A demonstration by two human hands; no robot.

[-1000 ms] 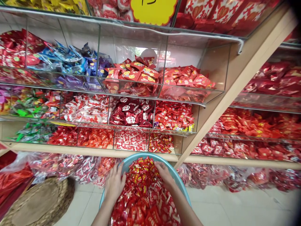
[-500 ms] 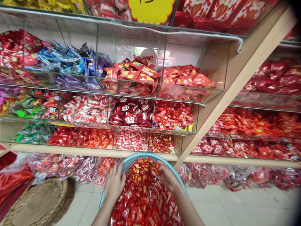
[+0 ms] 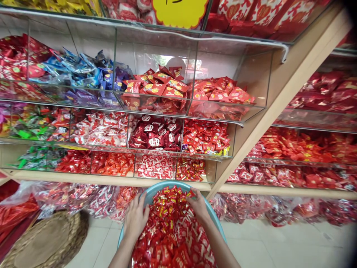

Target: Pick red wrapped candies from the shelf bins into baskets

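A teal basin [image 3: 166, 184] heaped with small red-and-yellow wrapped candies [image 3: 171, 234] sits low in the middle, right below me. My left hand [image 3: 135, 218] lies flat on the pile at the basin's left rim, fingers stretched out and close together. My right hand [image 3: 198, 206] is at the far right of the pile, fingers curled down into the candies near the rim with a few wrappers [image 3: 190, 193] at its fingertips. Both forearms reach in from the bottom edge.
Clear acrylic bins [image 3: 156, 134] of red, blue, green and maroon sweets fill sloped shelves ahead. A slanted wooden upright [image 3: 279, 96] divides them from more red packs on the right. Plastic bags of candy [image 3: 97, 201] and a woven basket [image 3: 47, 238] are on the tiled floor at left.
My right hand lifted and turned over the candies half a second ago, then moved back to the far right rim with fingers dug in. The left hand stayed put.
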